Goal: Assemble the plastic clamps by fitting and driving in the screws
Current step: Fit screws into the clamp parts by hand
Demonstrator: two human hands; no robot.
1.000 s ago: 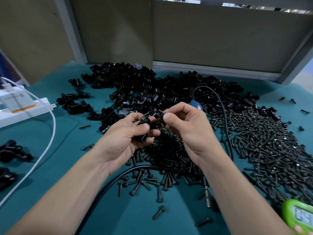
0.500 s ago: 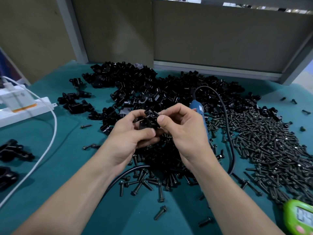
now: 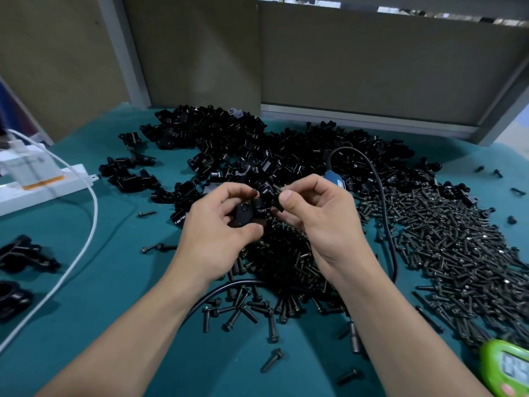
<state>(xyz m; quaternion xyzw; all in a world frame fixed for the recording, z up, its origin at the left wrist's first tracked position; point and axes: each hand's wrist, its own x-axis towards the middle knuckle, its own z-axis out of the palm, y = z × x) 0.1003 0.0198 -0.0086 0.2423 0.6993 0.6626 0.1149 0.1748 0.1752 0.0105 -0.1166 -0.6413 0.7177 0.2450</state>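
Note:
My left hand (image 3: 217, 236) grips a black plastic clamp (image 3: 243, 214) above the middle of the table. Close beside it, my right hand (image 3: 320, 222) pinches a black screw (image 3: 276, 188) between thumb and forefinger at the clamp's upper right edge. A big heap of black clamp parts (image 3: 257, 156) lies behind the hands. A wide spread of black screws (image 3: 446, 245) covers the table to the right and under my hands. The blue electric screwdriver (image 3: 333, 179) lies behind my right hand, partly hidden by it.
The screwdriver's black cable (image 3: 383, 202) loops right of my right hand and under my forearms. A white power strip (image 3: 43, 187) with a white cable (image 3: 86, 239) sits at left. Assembled clamps (image 3: 20, 256) lie at the left edge. A green timer (image 3: 506, 368) sits bottom right.
Both hands have stayed together over the screw pile. The left hand has turned the clamp so its flat side shows, while the right hand's fingers have shifted on the screw at the clamp's edge.

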